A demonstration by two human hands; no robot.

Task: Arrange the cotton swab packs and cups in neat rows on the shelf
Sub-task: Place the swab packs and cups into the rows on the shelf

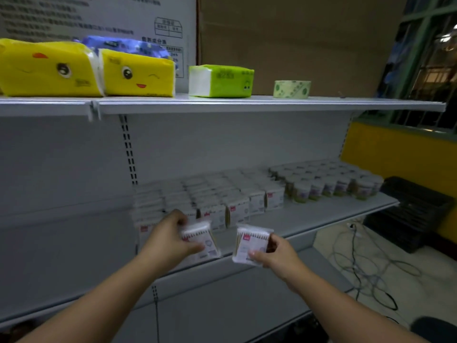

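I see both hands out in front of the lower shelf [321,216], each gripping one cotton swab pack. My left hand [170,237] is closed on the left pack [201,240], thumb on the front, pack tilted, right at the shelf's front edge just beside the stocked packs. My right hand [277,253] pinches the right pack [251,243] from its 3 o'clock side, held just off the front lip, near the left one but apart. Rows of cotton swab packs [217,199] stand on the shelf at 12 o'clock from the hands, blurred. Rows of cups [329,179] sit at 2 o'clock, touching the packs' right end. Upper shelf [272,105] carries two yellow tissue packs [91,70], a green tissue pack [222,81], a tape roll [292,89]. Cables [366,263] on the floor at 4 o'clock.
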